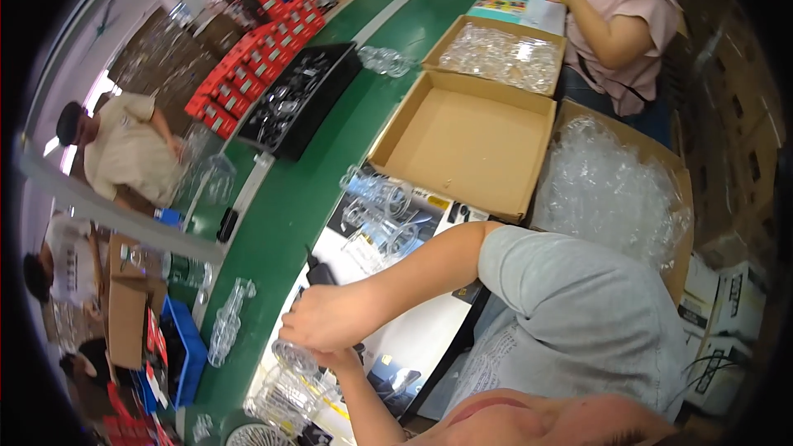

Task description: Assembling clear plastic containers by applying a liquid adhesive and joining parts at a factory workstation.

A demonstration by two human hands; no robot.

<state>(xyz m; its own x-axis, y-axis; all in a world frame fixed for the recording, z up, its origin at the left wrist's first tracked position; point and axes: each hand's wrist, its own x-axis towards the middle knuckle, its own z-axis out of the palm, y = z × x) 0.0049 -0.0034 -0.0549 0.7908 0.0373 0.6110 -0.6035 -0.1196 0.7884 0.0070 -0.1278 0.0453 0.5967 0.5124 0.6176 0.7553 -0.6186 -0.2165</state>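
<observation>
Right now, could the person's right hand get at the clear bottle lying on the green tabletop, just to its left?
Probably yes: green tabletop shows between the right hand and that clear bottle, with nothing visibly blocking. However, the hand seems busy with another clear container.

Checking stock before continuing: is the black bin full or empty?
Not empty: dark, shiny parts lie inside the black bin. How deep they go, I cannot tell.

Clear plastic vessel [295, 358], rounded end showing, partly hidden by curled fingers [294, 332]
</observation>
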